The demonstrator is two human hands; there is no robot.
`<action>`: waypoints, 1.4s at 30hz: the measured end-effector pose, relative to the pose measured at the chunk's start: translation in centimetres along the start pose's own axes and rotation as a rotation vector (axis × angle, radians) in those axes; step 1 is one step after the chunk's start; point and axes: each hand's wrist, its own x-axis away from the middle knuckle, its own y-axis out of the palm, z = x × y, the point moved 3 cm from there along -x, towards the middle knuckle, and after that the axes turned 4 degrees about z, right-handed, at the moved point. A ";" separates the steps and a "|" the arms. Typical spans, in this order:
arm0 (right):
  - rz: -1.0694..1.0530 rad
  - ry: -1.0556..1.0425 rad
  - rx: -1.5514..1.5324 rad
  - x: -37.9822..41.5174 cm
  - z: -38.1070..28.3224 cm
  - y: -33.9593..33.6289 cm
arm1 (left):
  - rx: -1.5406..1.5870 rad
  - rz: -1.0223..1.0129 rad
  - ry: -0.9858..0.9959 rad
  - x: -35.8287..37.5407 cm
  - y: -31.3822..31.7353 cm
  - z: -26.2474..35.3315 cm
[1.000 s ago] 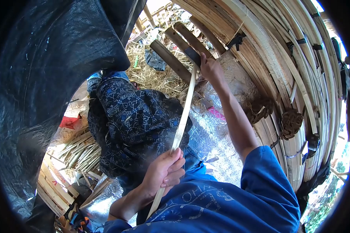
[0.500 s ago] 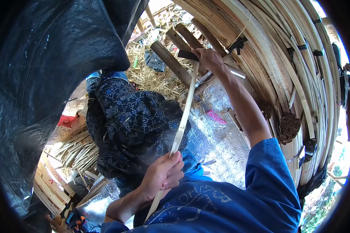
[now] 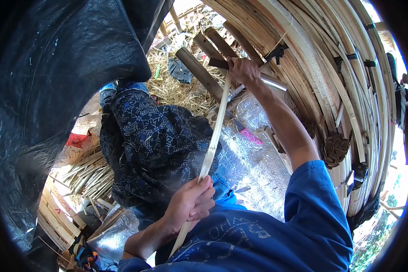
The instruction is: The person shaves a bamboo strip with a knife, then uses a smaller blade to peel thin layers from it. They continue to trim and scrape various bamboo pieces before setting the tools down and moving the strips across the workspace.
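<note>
A long pale bamboo strip (image 3: 216, 131) runs up from my lap, away from my body. My left hand (image 3: 191, 204) is closed around its lower part near my belly. At the strip's far end my right hand (image 3: 244, 71) is closed on what looks like a knife, with its dark flat blade (image 3: 219, 63) sticking out to the left across the strip. The fist hides the handle. Dark patterned cloth (image 3: 158, 140) covers my legs beside the strip.
Several brown bamboo poles (image 3: 198, 72) stand just beyond my right hand. Long bundled strips (image 3: 322, 72) curve along the right. Black plastic sheeting (image 3: 68, 68) hangs at left. Shavings (image 3: 190, 97) litter the ground, near silvery foil sheeting (image 3: 258, 167) and a pile of thin sticks (image 3: 90, 177).
My right hand and the blade have shifted slightly to the right and toward me. My left hand keeps its hold on the strip in nearly the same place.
</note>
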 end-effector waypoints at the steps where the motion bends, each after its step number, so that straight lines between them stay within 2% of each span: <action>1: 0.015 -0.006 -0.014 0.2 -0.2 -0.3 | 0.001 -0.003 0.004 0.0 0.0 0.0; 14: -0.070 -0.025 -0.058 1.6 -0.5 -1.3 | 0.029 -0.010 -0.010 0.2 -0.1 -0.3; 17: -0.122 0.046 -0.065 1.8 -0.4 -1.2 | 0.042 -0.002 -0.003 0.2 -0.1 -0.3; 20: -0.113 0.011 -0.028 2.0 -0.7 -1.4 | 0.041 -0.001 -0.001 0.2 -0.2 -0.2; 26: -0.122 0.070 -0.070 2.9 -0.5 -1.3 | 0.053 -0.022 0.008 0.0 -0.2 -0.3; 32: -0.109 0.015 -0.075 3.7 -0.6 -1.8 | 0.052 -0.049 -0.013 0.1 -0.6 -0.4; 38: -0.037 0.048 -0.107 4.9 -0.2 -1.5 | 0.043 -0.043 -0.019 0.1 -0.5 -0.4; 42: 0.005 -0.002 -0.161 5.1 -0.2 -1.8 | 0.050 -0.036 -0.016 0.0 -0.5 -0.5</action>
